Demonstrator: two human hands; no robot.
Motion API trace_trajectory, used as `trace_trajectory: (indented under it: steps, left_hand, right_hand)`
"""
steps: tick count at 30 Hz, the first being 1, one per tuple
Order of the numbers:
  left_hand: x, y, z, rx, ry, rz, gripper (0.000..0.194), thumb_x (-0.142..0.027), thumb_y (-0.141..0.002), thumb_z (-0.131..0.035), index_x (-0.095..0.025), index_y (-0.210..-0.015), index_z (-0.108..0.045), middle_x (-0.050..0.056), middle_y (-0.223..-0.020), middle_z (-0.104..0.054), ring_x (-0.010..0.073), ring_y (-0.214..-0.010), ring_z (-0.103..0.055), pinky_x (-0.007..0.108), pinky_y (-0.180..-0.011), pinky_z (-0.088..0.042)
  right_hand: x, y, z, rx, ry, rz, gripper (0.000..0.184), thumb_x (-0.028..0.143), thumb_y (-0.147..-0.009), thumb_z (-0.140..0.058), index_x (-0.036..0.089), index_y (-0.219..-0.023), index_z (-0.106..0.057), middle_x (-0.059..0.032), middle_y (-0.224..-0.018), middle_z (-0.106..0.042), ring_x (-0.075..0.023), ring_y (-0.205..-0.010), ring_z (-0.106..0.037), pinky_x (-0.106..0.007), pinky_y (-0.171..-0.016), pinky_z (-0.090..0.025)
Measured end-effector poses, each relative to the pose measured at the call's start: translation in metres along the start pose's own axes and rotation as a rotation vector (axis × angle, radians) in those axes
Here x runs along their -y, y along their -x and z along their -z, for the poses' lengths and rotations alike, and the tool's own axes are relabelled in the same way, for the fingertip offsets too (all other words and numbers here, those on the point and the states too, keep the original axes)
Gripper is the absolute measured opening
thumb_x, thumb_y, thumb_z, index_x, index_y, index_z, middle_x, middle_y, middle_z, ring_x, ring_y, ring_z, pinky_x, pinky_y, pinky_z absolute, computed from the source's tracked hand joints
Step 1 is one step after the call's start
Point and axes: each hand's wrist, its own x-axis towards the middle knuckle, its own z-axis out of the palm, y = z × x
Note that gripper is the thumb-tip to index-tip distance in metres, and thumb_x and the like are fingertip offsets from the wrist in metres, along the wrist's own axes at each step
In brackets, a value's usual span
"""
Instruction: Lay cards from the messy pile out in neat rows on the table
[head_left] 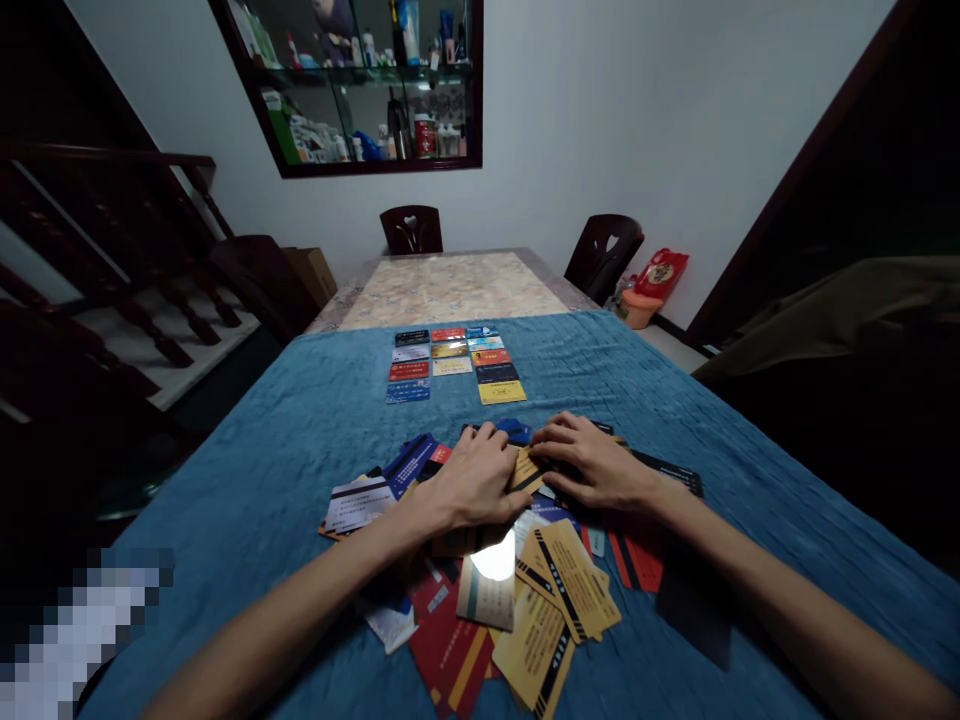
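Note:
Both hands rest palm down on a loose, overlapping pile of plastic cards. My left hand (480, 478) lies over the pile's middle, its fingers bent and slightly apart. Close beside it, my right hand (589, 462) has its fingers spread, with the fingertips at the edge of a gold card (527, 470) between the hands. Nearer to me are a shiny card (487, 580) that reflects light, yellow cards with black stripes (574, 575) and a dark red card (450, 640). A white card (360, 503) lies at the left. Cards under the palms are hidden.
Beyond the pile, cards lie in three columns, among them a yellow card (502, 391) and a blue card (409, 391). A blue cloth (315, 400) covers the near table. Chairs (411, 230) stand around it, with a red bag (661, 272) at the far right.

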Motion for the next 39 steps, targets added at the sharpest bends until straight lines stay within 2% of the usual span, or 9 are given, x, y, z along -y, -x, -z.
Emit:
trace_trajectory:
  steps: [6, 14, 22, 25, 30, 34, 39]
  left_hand:
    - [-0.002, 0.001, -0.003, -0.006, -0.027, 0.019, 0.039, -0.052, -0.084, -0.06, -0.015, -0.094, -0.064, 0.014, -0.1, -0.063, 0.0314, -0.102, -0.052, 0.048, -0.09, -0.042]
    - [-0.005, 0.0, -0.004, -0.017, 0.005, 0.071, 0.034, -0.045, -0.082, -0.059, -0.015, -0.097, -0.063, 0.014, -0.099, -0.064, 0.0316, -0.102, -0.054, 0.047, -0.091, -0.044]
    - [0.002, -0.002, 0.006, 0.012, 0.073, 0.08, 0.025, -0.04, -0.078, -0.059, -0.017, -0.081, -0.068, 0.01, -0.085, -0.067, 0.0268, -0.092, -0.057, 0.038, -0.084, -0.046]
    - [0.007, -0.003, 0.012, 0.032, 0.133, 0.098, 0.021, -0.035, -0.078, -0.058, -0.018, -0.075, -0.07, 0.008, -0.078, -0.069, 0.0241, -0.087, -0.059, 0.034, -0.081, -0.045]
    - [0.017, -0.003, 0.018, 0.036, 0.324, 0.098, 0.026, -0.029, -0.08, -0.054, -0.018, -0.084, -0.078, 0.006, -0.08, -0.074, 0.0185, -0.078, -0.062, 0.026, -0.073, -0.044]
    - [0.026, -0.004, 0.019, 0.025, 0.447, 0.096, 0.029, -0.027, -0.082, -0.054, -0.014, -0.089, -0.079, 0.005, -0.08, -0.075, 0.0149, -0.071, -0.062, 0.023, -0.066, -0.042]
    - [0.034, -0.006, 0.019, -0.044, 0.512, 0.108, 0.028, -0.025, -0.084, -0.055, -0.015, -0.094, -0.079, 0.003, -0.078, -0.076, 0.013, -0.068, -0.062, 0.022, -0.064, -0.041]
  right_hand:
    - [0.0, 0.0, -0.001, -0.002, -0.006, 0.001, 0.033, 0.037, -0.09, -0.059, 0.019, -0.117, -0.067, -0.0131, -0.118, -0.065, -0.028, -0.108, -0.048, -0.049, -0.095, -0.042]
    - [-0.001, 0.001, -0.003, -0.029, -0.016, 0.018, 0.034, 0.035, -0.087, -0.061, 0.02, -0.117, -0.066, -0.0123, -0.116, -0.064, -0.0277, -0.108, -0.049, -0.048, -0.094, -0.042]
    - [-0.005, 0.002, -0.005, -0.085, -0.046, 0.049, 0.03, 0.027, -0.086, -0.061, 0.02, -0.115, -0.067, -0.0113, -0.111, -0.067, -0.0271, -0.106, -0.051, -0.047, -0.092, -0.043]
    - [-0.01, 0.001, -0.009, -0.124, -0.057, 0.051, 0.028, 0.019, -0.085, -0.058, 0.02, -0.111, -0.068, -0.0105, -0.108, -0.069, -0.0262, -0.104, -0.052, -0.046, -0.089, -0.044]
    - [-0.015, -0.001, -0.016, -0.202, -0.102, -0.002, 0.025, 0.011, -0.087, -0.052, 0.02, -0.103, -0.069, -0.0082, -0.099, -0.072, -0.0243, -0.1, -0.056, -0.043, -0.086, -0.045]
    - [-0.011, -0.001, -0.018, -0.261, -0.118, -0.062, 0.021, 0.014, -0.09, -0.053, 0.021, -0.1, -0.069, -0.0069, -0.095, -0.073, -0.0231, -0.097, -0.059, -0.04, -0.085, -0.046]
    - [-0.011, -0.001, -0.02, -0.32, -0.115, -0.122, 0.019, 0.022, -0.094, -0.053, 0.021, -0.099, -0.071, -0.0071, -0.09, -0.071, -0.0219, -0.091, -0.061, -0.037, -0.08, -0.047]
